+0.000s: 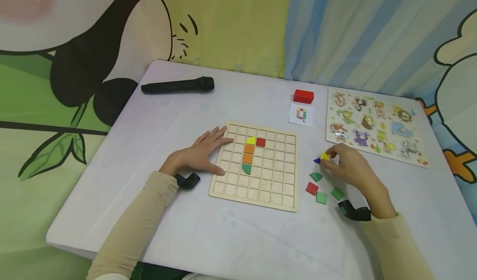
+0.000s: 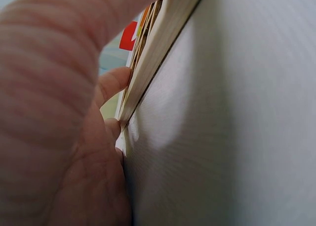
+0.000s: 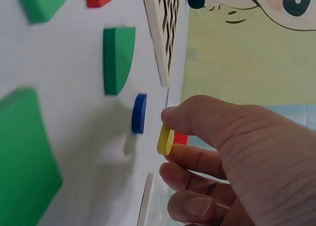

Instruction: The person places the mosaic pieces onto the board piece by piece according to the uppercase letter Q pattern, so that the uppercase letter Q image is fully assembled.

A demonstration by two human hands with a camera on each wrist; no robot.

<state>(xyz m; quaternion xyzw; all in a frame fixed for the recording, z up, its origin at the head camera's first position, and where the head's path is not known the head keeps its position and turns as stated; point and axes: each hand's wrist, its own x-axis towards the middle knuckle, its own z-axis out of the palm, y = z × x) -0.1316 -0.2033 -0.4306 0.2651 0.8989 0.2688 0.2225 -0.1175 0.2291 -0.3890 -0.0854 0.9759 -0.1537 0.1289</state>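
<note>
A square wooden grid board [image 1: 273, 184] lies mid-table, with a yellow piece [image 1: 251, 140], a red square [image 1: 260, 142], two orange squares [image 1: 249, 149] and a green quarter-round [image 1: 246, 169] set in its cells. My left hand [image 1: 203, 151] rests on the board's left edge, fingers spread and straight. Right of the board, my right hand [image 1: 346, 164] pinches a yellow piece [image 3: 166, 139] between thumb and fingers, raised over the table. Close below it lies a blue piece [image 3: 139, 113]. Nearer me are a green quarter-round [image 1: 316, 177], a red square [image 1: 311, 188] and two green squares [image 1: 321, 197].
A pattern card [image 1: 301, 114] lies behind the board, with a red block [image 1: 303, 96] beyond it. An animal puzzle board [image 1: 376, 126] takes up the back right. At the back left lies a black microphone [image 1: 177, 85]. Curtains hang behind the table.
</note>
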